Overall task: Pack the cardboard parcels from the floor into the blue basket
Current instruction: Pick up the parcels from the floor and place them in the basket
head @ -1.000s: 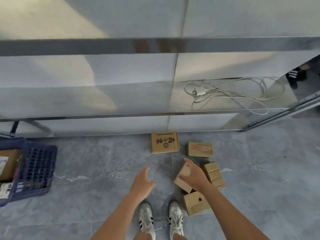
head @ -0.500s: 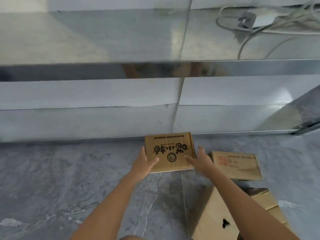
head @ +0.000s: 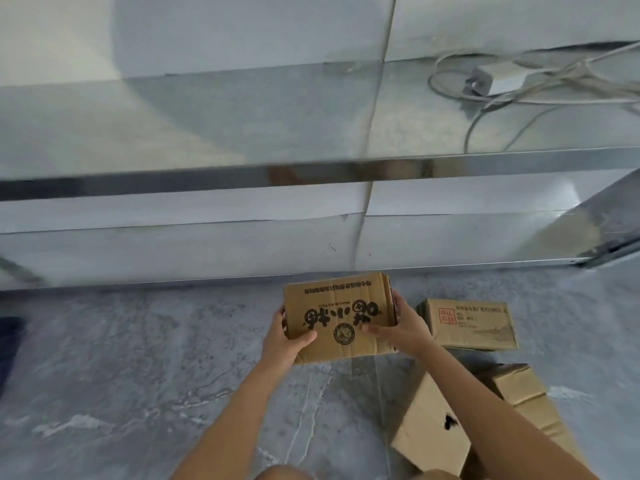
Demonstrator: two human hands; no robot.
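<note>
Currently, pickup step: printed parcel (head: 337, 317), left hand (head: 289, 337) and right hand (head: 401, 327) each curled round an end. Next: a level lift toward the blue basket.

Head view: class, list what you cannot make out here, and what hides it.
All in the head view:
Dark blue shape at left: cut off by the frame edge; basket unconfirmed.
Black-printed brown cardboard parcel: ends covered by left hand and right hand.
Red-stamped brown cardboard parcel: print too small.
</note>
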